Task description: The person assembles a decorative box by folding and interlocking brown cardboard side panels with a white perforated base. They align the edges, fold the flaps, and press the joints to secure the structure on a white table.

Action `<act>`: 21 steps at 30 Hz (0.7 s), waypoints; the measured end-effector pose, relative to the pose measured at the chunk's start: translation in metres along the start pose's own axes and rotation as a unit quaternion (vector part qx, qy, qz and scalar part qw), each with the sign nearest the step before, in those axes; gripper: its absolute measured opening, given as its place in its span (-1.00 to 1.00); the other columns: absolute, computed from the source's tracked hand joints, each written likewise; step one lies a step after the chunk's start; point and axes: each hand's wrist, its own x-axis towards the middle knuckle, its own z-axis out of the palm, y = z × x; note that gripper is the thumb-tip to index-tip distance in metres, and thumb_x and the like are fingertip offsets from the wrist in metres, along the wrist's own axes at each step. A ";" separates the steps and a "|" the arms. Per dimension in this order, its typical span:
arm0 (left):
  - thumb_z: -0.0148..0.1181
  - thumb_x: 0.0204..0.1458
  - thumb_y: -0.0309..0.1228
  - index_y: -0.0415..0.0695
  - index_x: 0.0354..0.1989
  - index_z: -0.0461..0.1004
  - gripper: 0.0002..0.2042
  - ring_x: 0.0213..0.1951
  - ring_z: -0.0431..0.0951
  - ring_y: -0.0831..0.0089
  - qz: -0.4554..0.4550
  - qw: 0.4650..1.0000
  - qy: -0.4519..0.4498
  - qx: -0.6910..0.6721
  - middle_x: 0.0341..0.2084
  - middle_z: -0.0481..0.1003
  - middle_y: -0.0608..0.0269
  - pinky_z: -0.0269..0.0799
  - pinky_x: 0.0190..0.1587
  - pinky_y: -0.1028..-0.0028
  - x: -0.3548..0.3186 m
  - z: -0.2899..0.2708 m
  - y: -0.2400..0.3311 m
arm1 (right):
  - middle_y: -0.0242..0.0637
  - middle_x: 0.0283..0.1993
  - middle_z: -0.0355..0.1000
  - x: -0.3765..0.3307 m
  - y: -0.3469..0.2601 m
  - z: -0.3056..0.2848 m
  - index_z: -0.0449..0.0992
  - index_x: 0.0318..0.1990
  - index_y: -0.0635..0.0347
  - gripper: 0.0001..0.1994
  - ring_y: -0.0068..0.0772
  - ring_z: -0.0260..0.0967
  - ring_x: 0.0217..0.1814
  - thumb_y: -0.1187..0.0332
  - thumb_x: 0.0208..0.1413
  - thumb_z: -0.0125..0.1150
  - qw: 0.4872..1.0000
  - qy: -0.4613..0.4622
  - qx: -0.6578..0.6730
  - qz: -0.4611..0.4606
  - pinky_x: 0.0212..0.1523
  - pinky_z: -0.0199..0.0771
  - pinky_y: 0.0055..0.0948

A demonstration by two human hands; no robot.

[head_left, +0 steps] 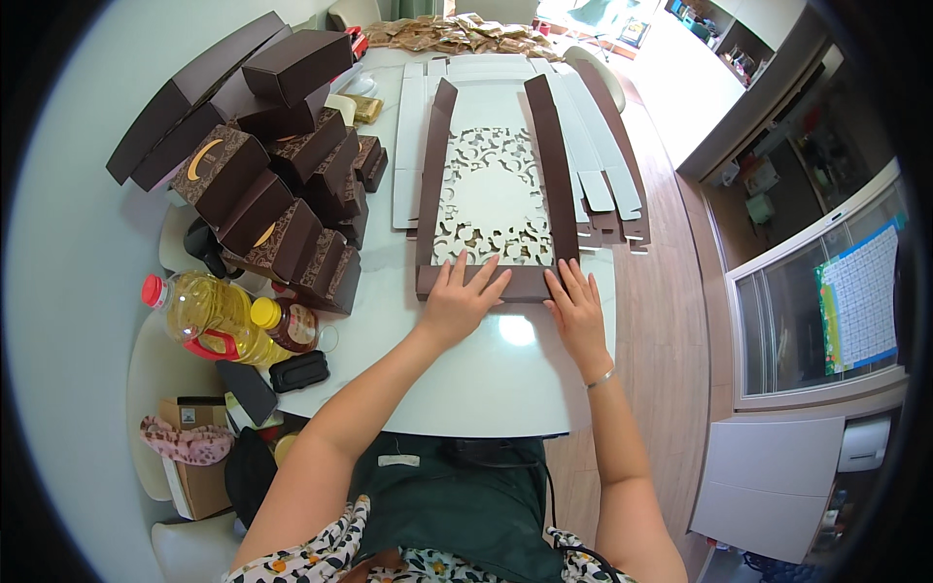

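A long cardboard box lies on the white table, its inside white with cut-out scrollwork and its raised side walls dark brown. My left hand rests on the near brown wall, fingers spread over its top edge. At that wall's right corner, my right hand presses with its fingers stretched out, touching where the near and right walls meet. Neither hand grips anything. Toward the far end, the two long walls stand up, and the far end itself shows no raised wall.
Flat unfolded box blanks lie beneath and beside the box. At left, finished brown boxes are piled high near an oil bottle, a yellow-lidded jar and a black case. Many small packets cover the table's far end.
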 end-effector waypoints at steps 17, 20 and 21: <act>0.26 0.05 -0.01 0.01 0.08 0.53 -0.53 -0.02 0.57 0.00 0.051 0.998 -0.023 0.000 0.05 0.55 0.18 0.52 -0.01 0.13 -0.006 -0.008 -0.003 | -0.23 -0.07 0.52 0.013 0.015 -0.022 0.54 0.04 0.15 -0.61 -0.23 0.48 -0.03 0.20 0.09 0.34 0.987 -0.097 0.054 -0.120 0.01 0.48 -0.21; 0.19 0.13 -0.02 -0.02 0.08 0.52 -0.56 -0.05 0.56 -0.02 0.093 0.995 -0.023 -0.010 0.02 0.55 0.14 0.52 -0.01 0.13 -0.025 -0.021 -0.003 | -0.28 -0.18 0.50 0.016 -0.007 -0.050 0.54 0.01 0.15 -0.52 -0.25 0.45 -0.15 0.04 0.03 0.37 0.976 -0.179 0.067 -0.107 0.00 0.31 -0.16; 0.20 0.12 -0.02 0.00 0.11 0.52 -0.54 -0.02 0.55 -0.02 0.094 0.995 -0.024 -0.016 0.04 0.54 0.14 0.51 0.01 0.10 -0.029 -0.024 0.000 | -0.29 -0.28 0.48 0.019 -0.014 -0.054 0.59 -0.13 0.18 -0.49 -0.26 0.41 -0.21 -0.09 -0.05 0.39 0.976 -0.191 0.079 -0.069 0.01 0.16 -0.16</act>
